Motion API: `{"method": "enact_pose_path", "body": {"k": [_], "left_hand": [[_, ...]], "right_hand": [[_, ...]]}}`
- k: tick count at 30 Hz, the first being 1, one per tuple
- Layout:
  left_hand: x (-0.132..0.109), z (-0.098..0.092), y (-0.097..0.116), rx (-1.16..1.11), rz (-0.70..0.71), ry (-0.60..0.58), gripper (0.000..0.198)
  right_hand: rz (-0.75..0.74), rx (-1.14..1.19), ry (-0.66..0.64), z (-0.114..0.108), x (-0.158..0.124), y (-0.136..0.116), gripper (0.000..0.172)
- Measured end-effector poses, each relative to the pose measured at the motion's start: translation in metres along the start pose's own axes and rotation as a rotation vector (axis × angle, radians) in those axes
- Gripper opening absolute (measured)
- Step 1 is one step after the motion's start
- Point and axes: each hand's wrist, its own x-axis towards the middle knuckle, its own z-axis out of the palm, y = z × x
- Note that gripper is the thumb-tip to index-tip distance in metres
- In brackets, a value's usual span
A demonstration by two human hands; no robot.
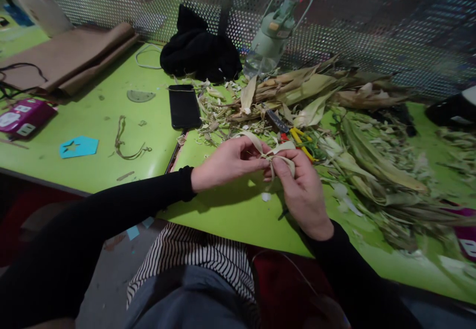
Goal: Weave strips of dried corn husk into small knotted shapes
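Note:
Over the front of the green table, both hands meet at a pale corn husk strip that loops and crosses between the fingertips. My left hand pinches it from the left, thumb and forefinger together. From the right, my right hand grips the same strip, its thumb pressed near the crossing. Whether the crossing is knotted I cannot tell. Just behind the right hand lie yellow-handled pliers with dark jaws. A heap of dried corn husks spreads behind, and more green husks lie to the right.
Left of the hands, a black phone lies on the green table. A blue paper piece, purple box and brown paper bag are farther left. A black cloth and green-lidded bottle stand before the perforated screen.

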Motion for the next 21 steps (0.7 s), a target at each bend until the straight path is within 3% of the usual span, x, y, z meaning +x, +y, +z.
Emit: {"method": "enact_pose_path", "body": {"k": [3, 7, 10, 13, 17, 21], "left_hand": [[0.0008, -0.0006, 0.0017, -0.038, 0.022, 0.069, 0.021], [0.0025, -0.0025, 0.0055, -0.199, -0.037, 0.082, 0.017], [0.004, -0.0047, 0.0069, -0.253, -0.08, 0.141, 0.013], [0.0052, -0.0067, 0.0054, -0.175, -0.054, 0.198, 0.012], [0.004, -0.0059, 0.0001, 0.14, 0.008, 0.107, 0.011], [0.0, -0.0035, -0.0024, 0.315, 0.058, -0.03, 0.007]], "right_hand": [[0.063, 0.101, -0.031, 0.0002, 0.0001, -0.0006, 0.031], [0.041, 0.015, -0.011, 0.0004, -0.0005, -0.0006, 0.027], [-0.073, -0.085, 0.035, 0.0017, -0.0026, 0.0004, 0.022], [-0.307, -0.319, 0.062, 0.0025, -0.0056, 0.0001, 0.01], [-0.618, -0.569, 0.15, 0.0014, -0.0066, -0.0009, 0.003], [-0.598, -0.534, 0.171, 0.0, -0.0024, 0.0005, 0.003]]}}
